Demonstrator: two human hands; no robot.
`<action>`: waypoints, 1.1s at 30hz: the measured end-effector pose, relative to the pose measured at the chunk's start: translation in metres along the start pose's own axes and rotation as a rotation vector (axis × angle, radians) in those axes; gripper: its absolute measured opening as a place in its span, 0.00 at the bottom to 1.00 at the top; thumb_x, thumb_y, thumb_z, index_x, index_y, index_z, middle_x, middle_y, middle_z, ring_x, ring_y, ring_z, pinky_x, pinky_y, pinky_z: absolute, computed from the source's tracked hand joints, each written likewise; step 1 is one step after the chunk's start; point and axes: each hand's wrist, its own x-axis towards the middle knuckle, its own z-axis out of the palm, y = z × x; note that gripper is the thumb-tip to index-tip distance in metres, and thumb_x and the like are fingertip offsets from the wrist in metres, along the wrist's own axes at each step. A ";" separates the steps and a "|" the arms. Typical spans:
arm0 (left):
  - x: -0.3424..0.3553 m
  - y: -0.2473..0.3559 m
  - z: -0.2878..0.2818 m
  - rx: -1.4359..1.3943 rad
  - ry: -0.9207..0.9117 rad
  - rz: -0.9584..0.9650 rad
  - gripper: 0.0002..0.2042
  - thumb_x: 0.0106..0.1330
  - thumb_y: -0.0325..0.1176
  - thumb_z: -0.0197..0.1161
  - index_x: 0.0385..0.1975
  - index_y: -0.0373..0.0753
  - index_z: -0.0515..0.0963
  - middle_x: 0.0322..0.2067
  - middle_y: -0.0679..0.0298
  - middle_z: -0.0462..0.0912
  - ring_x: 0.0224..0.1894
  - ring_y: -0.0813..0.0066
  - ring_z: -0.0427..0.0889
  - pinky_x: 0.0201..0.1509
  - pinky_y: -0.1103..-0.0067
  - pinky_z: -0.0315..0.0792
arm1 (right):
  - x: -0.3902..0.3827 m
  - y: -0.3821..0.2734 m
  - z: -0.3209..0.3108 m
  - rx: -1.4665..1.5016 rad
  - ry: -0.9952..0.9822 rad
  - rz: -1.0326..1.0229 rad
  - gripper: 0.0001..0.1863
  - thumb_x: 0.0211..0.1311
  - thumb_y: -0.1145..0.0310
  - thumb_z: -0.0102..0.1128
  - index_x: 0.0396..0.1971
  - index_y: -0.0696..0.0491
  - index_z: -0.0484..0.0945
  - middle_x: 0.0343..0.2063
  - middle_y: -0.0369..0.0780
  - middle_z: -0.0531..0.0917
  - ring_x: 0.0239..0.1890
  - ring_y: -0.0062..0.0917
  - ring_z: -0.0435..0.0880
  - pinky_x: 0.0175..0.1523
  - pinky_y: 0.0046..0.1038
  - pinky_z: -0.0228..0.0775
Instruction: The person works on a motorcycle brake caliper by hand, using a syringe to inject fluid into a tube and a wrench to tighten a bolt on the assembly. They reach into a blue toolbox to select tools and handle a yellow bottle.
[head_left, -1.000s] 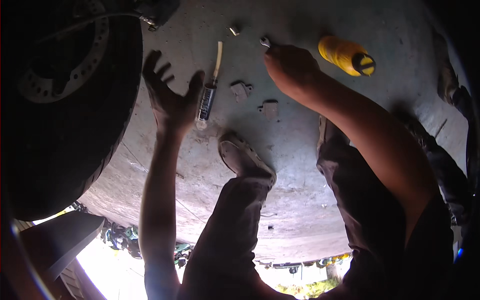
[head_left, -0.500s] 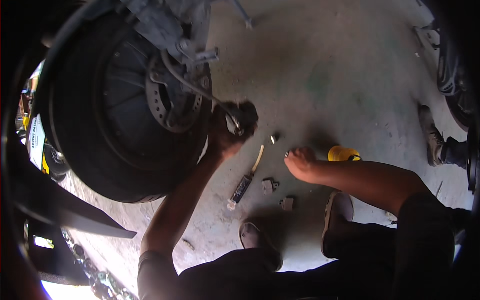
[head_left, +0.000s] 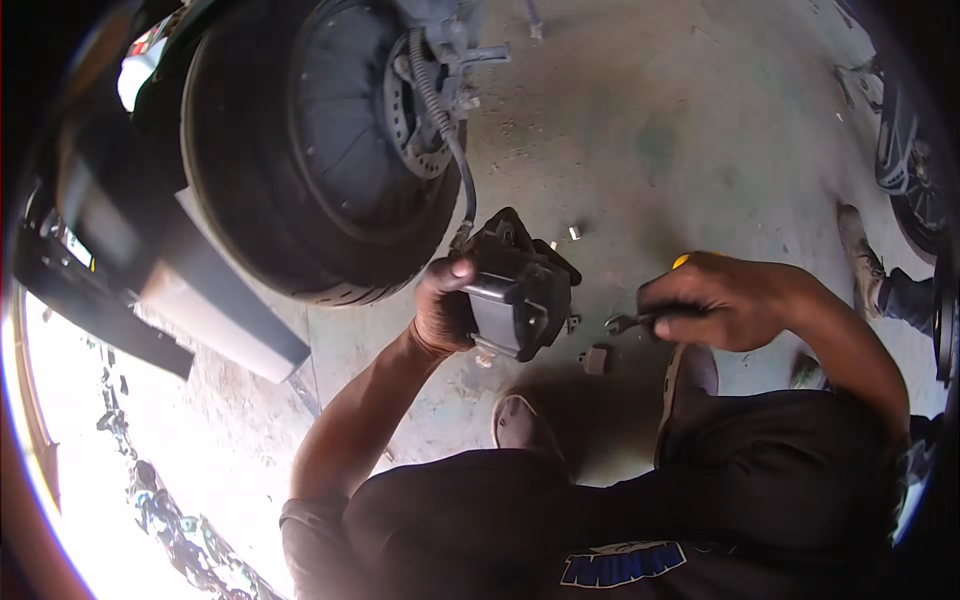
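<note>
My left hand (head_left: 440, 310) is wrapped round a dark brake caliper (head_left: 515, 305), its thumb over the near side. A brake hose (head_left: 462, 170) runs from the caliper up past the wheel. In my right hand (head_left: 725, 305), to the right of the caliper, is a small wrench (head_left: 622, 324) whose head points toward the caliper but stays apart from it. Below on the floor lies a brake pad (head_left: 594, 360), with another pad (head_left: 573, 323) partly hidden behind the caliper. A small silvery piece (head_left: 574, 233) lies farther off.
A large tyre (head_left: 240, 200) with a drilled brake disc (head_left: 400, 120) stands at the upper left. Grey and black panels (head_left: 230, 310) are below it. Something yellow (head_left: 682, 261) shows behind my right hand. At the right are another person's shoe (head_left: 862, 255) and a motorcycle wheel (head_left: 915, 210).
My left hand has brought the caliper nearer and turned it, now hiding the dark tube tool on the floor. My right hand has lifted and moved right, showing the wrench. The view has shifted.
</note>
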 end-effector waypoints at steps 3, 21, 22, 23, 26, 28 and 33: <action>-0.012 0.002 0.001 -0.057 -0.069 0.094 0.37 0.49 0.57 0.67 0.54 0.35 0.71 0.48 0.53 0.76 0.50 0.57 0.79 0.55 0.63 0.75 | -0.001 -0.017 0.006 0.157 0.188 0.039 0.16 0.69 0.60 0.52 0.31 0.60 0.72 0.21 0.39 0.72 0.26 0.24 0.69 0.34 0.29 0.61; 0.018 0.012 0.060 0.490 0.335 0.076 0.22 0.63 0.45 0.69 0.41 0.33 0.70 0.37 0.57 0.78 0.39 0.76 0.78 0.41 0.79 0.73 | 0.049 -0.005 0.029 0.113 0.777 -0.121 0.36 0.39 0.52 0.82 0.36 0.58 0.66 0.32 0.39 0.70 0.40 0.26 0.72 0.48 0.30 0.67; 0.021 0.010 0.065 0.464 0.354 0.096 0.22 0.63 0.44 0.69 0.40 0.32 0.69 0.36 0.55 0.77 0.40 0.75 0.78 0.41 0.77 0.73 | 0.052 -0.004 0.031 0.149 0.854 -0.168 0.36 0.39 0.53 0.83 0.36 0.58 0.66 0.32 0.39 0.71 0.39 0.26 0.73 0.47 0.31 0.68; 0.024 0.009 0.067 0.462 0.349 0.095 0.22 0.63 0.44 0.69 0.40 0.32 0.69 0.36 0.55 0.77 0.40 0.75 0.78 0.41 0.77 0.73 | 0.053 -0.003 0.030 0.147 0.856 -0.164 0.36 0.39 0.53 0.83 0.36 0.58 0.66 0.32 0.39 0.71 0.39 0.26 0.73 0.47 0.31 0.68; 0.023 0.008 0.069 0.470 0.368 0.085 0.22 0.64 0.47 0.66 0.42 0.34 0.71 0.38 0.57 0.78 0.39 0.73 0.79 0.40 0.77 0.74 | 0.059 0.002 0.027 0.250 0.890 -0.089 0.36 0.38 0.53 0.83 0.35 0.58 0.65 0.32 0.40 0.74 0.36 0.25 0.75 0.44 0.29 0.70; 0.023 0.015 0.074 0.334 0.323 0.002 0.25 0.66 0.56 0.60 0.46 0.37 0.72 0.41 0.58 0.78 0.43 0.68 0.79 0.44 0.72 0.74 | 0.056 0.005 0.025 0.446 0.865 -0.162 0.34 0.41 0.58 0.82 0.34 0.58 0.64 0.31 0.40 0.75 0.35 0.22 0.77 0.41 0.26 0.74; 0.033 0.014 0.063 0.360 0.397 -0.027 0.36 0.63 0.67 0.53 0.54 0.35 0.72 0.46 0.55 0.78 0.51 0.63 0.77 0.58 0.63 0.70 | 0.054 0.004 0.026 0.798 0.731 -0.174 0.26 0.49 0.67 0.77 0.35 0.57 0.64 0.33 0.39 0.76 0.38 0.22 0.80 0.40 0.23 0.78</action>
